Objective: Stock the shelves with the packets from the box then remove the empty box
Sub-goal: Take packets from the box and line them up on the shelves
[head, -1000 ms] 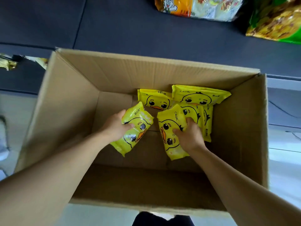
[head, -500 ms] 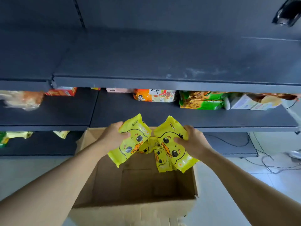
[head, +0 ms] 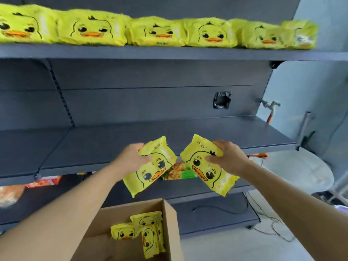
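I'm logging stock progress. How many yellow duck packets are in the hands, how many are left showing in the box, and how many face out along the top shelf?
In the hands: 2, one in the left hand and one in the right hand
Showing in the cardboard box: 3
Front row on the top shelf: 6, any behind are hidden
Total visible: 11

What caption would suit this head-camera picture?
Each hand, left and right, lifts a yellow duck packet from the box toward the dark shelves.

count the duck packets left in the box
3 visible in the box: one lying left, one behind, one standing right. More may be hidden beneath them or below the frame edge.
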Action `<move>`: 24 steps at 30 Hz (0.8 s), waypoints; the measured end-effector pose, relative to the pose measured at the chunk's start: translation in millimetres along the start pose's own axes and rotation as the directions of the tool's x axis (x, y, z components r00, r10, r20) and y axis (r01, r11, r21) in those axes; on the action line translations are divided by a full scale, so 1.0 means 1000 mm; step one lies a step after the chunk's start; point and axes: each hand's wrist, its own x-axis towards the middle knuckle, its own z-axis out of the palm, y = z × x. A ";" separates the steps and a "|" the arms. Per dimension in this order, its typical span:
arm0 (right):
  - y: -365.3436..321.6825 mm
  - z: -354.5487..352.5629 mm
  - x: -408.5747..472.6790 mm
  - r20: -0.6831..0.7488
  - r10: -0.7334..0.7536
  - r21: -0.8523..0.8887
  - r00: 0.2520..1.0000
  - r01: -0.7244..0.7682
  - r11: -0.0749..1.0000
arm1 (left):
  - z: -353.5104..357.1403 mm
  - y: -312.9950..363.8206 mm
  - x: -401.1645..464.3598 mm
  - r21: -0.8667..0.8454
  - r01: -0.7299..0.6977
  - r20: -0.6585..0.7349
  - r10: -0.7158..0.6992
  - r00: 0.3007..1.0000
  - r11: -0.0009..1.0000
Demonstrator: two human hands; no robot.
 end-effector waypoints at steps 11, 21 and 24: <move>0.094 -0.232 -0.077 -0.274 -0.011 -0.015 0.962 0.007 1.000 | 0.089 0.254 -0.042 0.115 -0.263 0.009 0.264 0.965 0.958; 0.143 -0.355 -0.065 -0.403 -0.012 -0.033 0.915 -0.001 0.999 | 0.119 0.397 -0.007 0.134 -0.415 0.037 0.414 0.910 0.900; 0.151 -0.383 -0.044 -0.435 -0.039 -0.065 0.900 0.012 0.998 | 0.123 0.428 0.021 0.086 -0.447 0.040 0.446 0.894 0.890</move>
